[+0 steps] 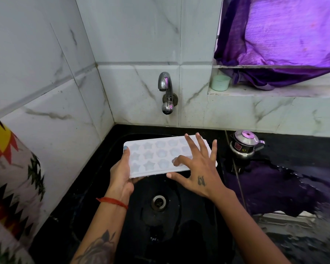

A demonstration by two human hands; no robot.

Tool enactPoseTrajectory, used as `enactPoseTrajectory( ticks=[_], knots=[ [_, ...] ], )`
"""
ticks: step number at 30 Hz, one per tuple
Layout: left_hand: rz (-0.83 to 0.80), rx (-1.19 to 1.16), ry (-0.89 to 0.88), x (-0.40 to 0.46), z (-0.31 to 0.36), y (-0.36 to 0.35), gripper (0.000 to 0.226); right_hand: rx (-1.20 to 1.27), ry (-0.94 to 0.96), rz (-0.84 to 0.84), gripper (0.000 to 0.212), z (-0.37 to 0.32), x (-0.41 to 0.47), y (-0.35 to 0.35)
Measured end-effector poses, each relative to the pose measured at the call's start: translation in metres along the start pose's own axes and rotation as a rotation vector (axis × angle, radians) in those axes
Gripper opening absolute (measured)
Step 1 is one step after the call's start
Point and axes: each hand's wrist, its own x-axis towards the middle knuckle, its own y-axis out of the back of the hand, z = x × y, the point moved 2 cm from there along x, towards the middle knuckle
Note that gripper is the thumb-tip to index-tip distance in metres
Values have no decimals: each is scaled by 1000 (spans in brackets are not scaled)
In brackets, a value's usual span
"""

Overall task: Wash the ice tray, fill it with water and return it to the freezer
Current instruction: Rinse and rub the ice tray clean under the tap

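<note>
A white ice tray (156, 153) with star and round moulds is held level over the black sink (189, 216). My left hand (122, 174) grips its left end, thumb on top and fingers underneath. My right hand (196, 168) lies spread over the tray's right part, its index finger bent down into a mould and the other fingers straight. The chrome tap (167, 90) on the wall above is not running. The drain (159, 201) sits below the tray.
A small steel kettle (244, 144) stands on the wet black counter right of the sink. A pale green cup (220, 82) sits on the window ledge under a purple curtain (278, 35). Marble tile walls close the left and back. Patterned cloth (10, 168) is at far left.
</note>
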Motion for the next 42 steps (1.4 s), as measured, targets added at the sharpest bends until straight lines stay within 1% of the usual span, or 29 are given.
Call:
enactPoseTrajectory(
  ticks=[8,18,22,27,34,42],
  knots=[
    [-7,9,-5,-2,-1,0,30,-41,-34,15,51,1,-1,-1],
    [-4,15,0,-2,-2,2,32,16,-50,13,49,1,-4,-2],
    [-4,15,-3,-3,-3,2,31,1,-52,19,48,1,-4,-1],
    [-2,13,-1,-3,-2,2,31,-68,-53,31,53,2,-5,-2],
    [0,12,-1,-4,-2,1,31,-21,-61,22,58,2,-5,-2],
    [5,13,3,-2,-2,1,32,39,-71,18,48,3,-5,-1]
  ],
)
